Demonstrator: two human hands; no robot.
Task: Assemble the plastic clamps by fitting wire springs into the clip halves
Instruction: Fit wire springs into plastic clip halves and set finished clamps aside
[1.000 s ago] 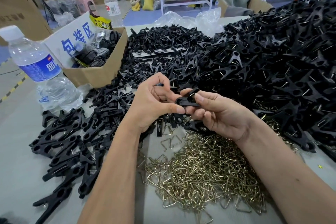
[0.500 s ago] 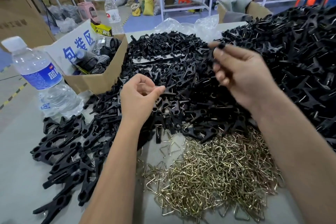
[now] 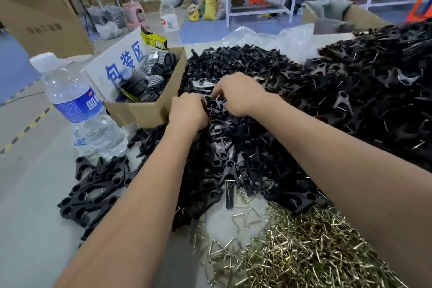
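Grey surface (image 3: 30, 194) under our arms carries black clip halves (image 3: 233, 152) heaped around both hands, with wire springs (image 3: 304, 252) nearer us. Our left hand (image 3: 189, 112) and right hand (image 3: 240, 94) dig into the heap with curled fingers; whether they grasp anything, we cannot tell.

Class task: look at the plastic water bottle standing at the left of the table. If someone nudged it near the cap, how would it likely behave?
The water bottle stands tall and narrow, so a push up high would probably tip it. It looks mostly full, so likely heavy enough to resist a light nudge. Once down, its round body would probably roll.
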